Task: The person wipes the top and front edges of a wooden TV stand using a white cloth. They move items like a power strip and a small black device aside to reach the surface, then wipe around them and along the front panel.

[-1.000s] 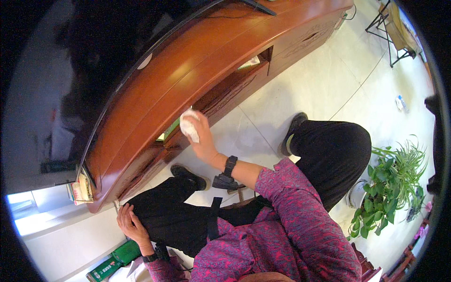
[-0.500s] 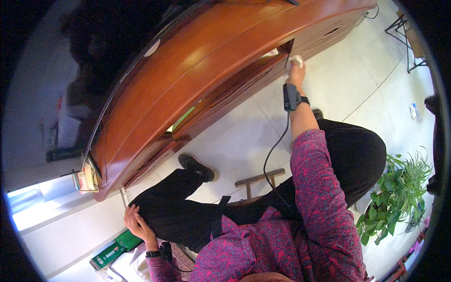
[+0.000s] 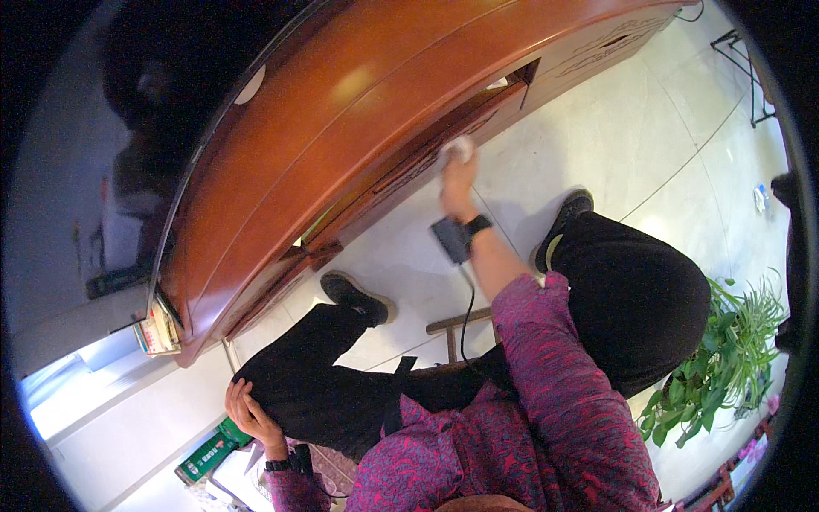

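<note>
Pale floor tiles border a reddish-brown wooden TV cabinet. At one o'clock, near its front, the blurred right hand grips a white cloth; toward half past seven, the left hand rests on the black trousers, fingers loosely open.

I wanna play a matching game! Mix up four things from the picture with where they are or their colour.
1. White cloth
2. Left hand
3. Leafy plant
4. Wooden cabinet

A. Resting on the black trousers
B. Reddish-brown
C. In the right hand
D. Green

Right pairs: 1-C, 2-A, 3-D, 4-B
</note>
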Demonstrator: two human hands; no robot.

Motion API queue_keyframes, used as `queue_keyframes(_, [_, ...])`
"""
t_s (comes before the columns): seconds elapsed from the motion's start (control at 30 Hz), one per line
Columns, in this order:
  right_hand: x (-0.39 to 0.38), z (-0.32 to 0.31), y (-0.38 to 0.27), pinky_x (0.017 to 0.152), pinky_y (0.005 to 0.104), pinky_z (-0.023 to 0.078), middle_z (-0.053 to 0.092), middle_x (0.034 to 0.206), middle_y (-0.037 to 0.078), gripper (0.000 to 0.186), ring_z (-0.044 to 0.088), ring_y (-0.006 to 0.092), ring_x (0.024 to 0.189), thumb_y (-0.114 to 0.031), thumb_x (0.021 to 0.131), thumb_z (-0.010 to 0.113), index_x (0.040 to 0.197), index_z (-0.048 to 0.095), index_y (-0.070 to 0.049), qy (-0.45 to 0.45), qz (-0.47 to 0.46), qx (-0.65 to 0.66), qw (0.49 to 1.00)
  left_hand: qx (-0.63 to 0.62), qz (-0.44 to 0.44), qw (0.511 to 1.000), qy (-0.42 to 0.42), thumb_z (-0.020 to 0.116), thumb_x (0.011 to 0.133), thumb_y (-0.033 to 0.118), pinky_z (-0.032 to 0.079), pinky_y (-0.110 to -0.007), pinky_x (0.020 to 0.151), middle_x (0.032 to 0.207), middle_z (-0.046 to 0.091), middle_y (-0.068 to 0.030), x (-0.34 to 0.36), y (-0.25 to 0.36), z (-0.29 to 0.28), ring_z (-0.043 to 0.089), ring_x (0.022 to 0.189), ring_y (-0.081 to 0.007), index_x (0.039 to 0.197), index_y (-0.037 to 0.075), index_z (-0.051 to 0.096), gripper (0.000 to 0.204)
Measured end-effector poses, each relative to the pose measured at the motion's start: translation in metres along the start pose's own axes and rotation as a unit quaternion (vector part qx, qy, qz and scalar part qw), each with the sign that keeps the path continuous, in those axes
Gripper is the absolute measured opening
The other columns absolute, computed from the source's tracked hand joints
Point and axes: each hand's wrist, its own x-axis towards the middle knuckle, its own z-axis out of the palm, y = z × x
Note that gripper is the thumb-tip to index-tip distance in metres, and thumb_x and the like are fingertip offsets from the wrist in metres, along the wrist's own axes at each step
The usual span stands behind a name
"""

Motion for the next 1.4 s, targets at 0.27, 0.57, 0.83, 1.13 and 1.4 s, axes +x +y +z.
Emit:
queue_keyframes(0.27, [0.178,-0.050,-0.060,0.072,0.0319,0.051,0.064,0.107,0.006,0.034,0.062,0.0167,0.086,-0.007,0.091,0.063,0.124,0.057,-0.004,0.081,-0.134,0.019,0.987,0.022,-0.006,1.000,-0.018,0.046,0.106,0.020,0.038,-0.048,0.109,0.117,0.071,-0.0148,-0.002,-0.010,0.000,0.058,0.121,-0.0349,0.102,-0.001,0.072,0.034])
queue_keyframes(0.57, [-0.004,-0.005,0.062,0.096,0.0361,0.049,0.066,0.115,0.012,0.040,0.062,0.0242,0.106,-0.005,0.092,0.060,0.131,0.058,-0.001,-0.021,0.049,-0.065,0.996,0.043,0.010,0.998,-0.042,0.045,0.106,0.021,0.038,-0.048,0.109,0.118,0.070,-0.0157,0.014,0.002,0.000,0.057,0.122,-0.0355,0.101,-0.001,0.072,0.035])
queue_keyframes(0.83, [0.196,-0.067,-0.021,0.083,0.0333,0.052,0.063,0.103,0.008,0.035,0.061,0.0196,0.090,-0.007,0.090,0.064,0.124,0.055,-0.004,0.060,-0.076,0.187,0.978,0.065,-0.004,0.996,-0.058,0.044,0.106,0.020,0.036,-0.049,0.111,0.118,0.071,-0.0141,0.007,-0.001,-0.004,0.056,0.123,-0.0350,0.101,0.000,0.072,0.035])
queue_keyframes(1.13, [0.031,-0.025,0.113,0.058,0.0303,0.046,0.061,0.090,0.002,0.039,0.055,0.0139,0.072,-0.014,0.097,0.059,0.135,0.054,-0.005,-0.062,0.168,0.044,0.983,0.067,-0.032,0.996,-0.054,0.043,0.106,0.021,0.036,-0.048,0.111,0.118,0.070,-0.0136,-0.013,-0.006,-0.010,0.057,0.123,-0.0346,0.102,0.000,0.072,0.036])
queue_keyframes(1.4, [-0.038,0.005,0.104,0.069,0.0484,0.057,0.064,0.105,0.007,0.023,0.063,0.0265,0.088,-0.029,0.099,0.055,0.115,0.058,-0.012,-0.084,0.334,0.081,0.936,0.035,-0.023,0.999,-0.022,0.044,0.106,0.020,0.037,-0.048,0.110,0.116,0.071,-0.0126,-0.023,-0.003,-0.013,0.057,0.122,-0.0346,0.101,0.000,0.073,0.035])
